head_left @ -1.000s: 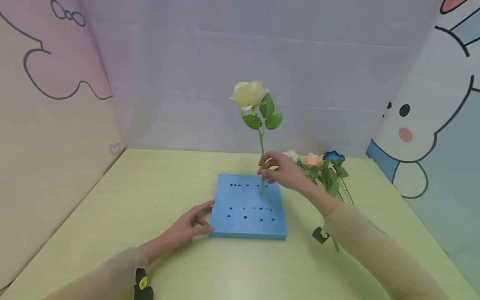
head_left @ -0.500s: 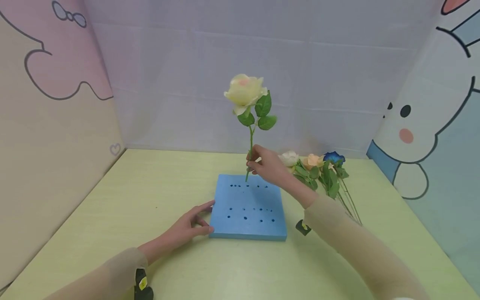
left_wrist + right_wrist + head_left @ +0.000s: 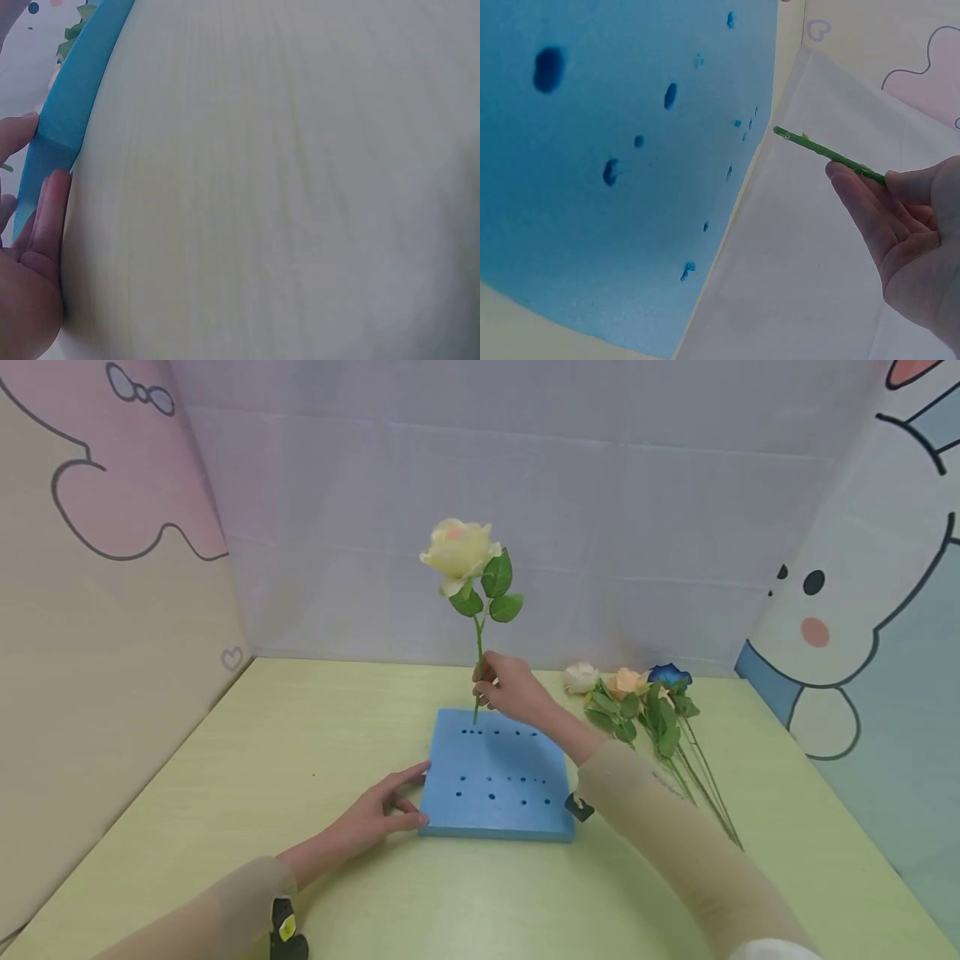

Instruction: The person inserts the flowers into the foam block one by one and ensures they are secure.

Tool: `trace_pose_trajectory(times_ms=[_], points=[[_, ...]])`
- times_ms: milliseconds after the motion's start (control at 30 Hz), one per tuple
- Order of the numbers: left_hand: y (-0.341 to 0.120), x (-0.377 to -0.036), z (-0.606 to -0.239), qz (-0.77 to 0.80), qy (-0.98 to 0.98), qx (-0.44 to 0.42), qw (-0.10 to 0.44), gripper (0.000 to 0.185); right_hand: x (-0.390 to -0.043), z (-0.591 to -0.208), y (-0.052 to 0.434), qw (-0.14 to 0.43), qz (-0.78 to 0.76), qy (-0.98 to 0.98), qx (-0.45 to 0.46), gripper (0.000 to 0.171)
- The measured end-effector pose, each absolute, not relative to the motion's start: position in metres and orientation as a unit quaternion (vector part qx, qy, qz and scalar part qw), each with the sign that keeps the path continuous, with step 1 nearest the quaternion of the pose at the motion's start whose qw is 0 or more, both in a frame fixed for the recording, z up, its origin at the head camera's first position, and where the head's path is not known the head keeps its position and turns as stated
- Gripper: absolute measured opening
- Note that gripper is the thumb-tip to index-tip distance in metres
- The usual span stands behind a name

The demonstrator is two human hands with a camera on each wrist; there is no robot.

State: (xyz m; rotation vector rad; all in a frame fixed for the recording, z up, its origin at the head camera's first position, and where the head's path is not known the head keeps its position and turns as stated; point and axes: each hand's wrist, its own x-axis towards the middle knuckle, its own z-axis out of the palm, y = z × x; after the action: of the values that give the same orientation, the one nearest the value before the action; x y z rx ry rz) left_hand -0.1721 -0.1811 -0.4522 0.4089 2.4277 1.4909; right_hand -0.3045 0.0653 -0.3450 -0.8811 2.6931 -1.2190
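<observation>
Here right hand (image 3: 510, 689) pinches the yellow rose (image 3: 459, 550); left hand (image 3: 371, 816), fingers relaxed, touches foam block (image 3: 495, 777).

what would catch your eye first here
The yellow rose held upright by the right hand, its stem end just above the far edge of the blue foam block. The left hand rests against the block's near left corner, and three more flowers lie on the table to the right.

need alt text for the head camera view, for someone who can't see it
The right hand holds a cream artificial rose upright by its stem over the far edge of a blue foam block with holes. The left hand rests against the block's left side; more flowers lie to the right.
</observation>
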Motion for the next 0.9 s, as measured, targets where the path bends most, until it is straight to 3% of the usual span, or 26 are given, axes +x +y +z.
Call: trace_pose_trajectory(times_ms=[500,900], points=[[-0.183,-0.172,-0.453,0.514,0.836,0.143,0.130,0.078,-0.306,-0.358,0.059,0.035,-0.387,0.878,-0.278,0.008],[-0.184,-0.173,-0.455,0.515,0.835,0.143,0.128,0.078,-0.305,-0.359,0.054,0.046,-0.355,0.889,-0.286,0.014]])
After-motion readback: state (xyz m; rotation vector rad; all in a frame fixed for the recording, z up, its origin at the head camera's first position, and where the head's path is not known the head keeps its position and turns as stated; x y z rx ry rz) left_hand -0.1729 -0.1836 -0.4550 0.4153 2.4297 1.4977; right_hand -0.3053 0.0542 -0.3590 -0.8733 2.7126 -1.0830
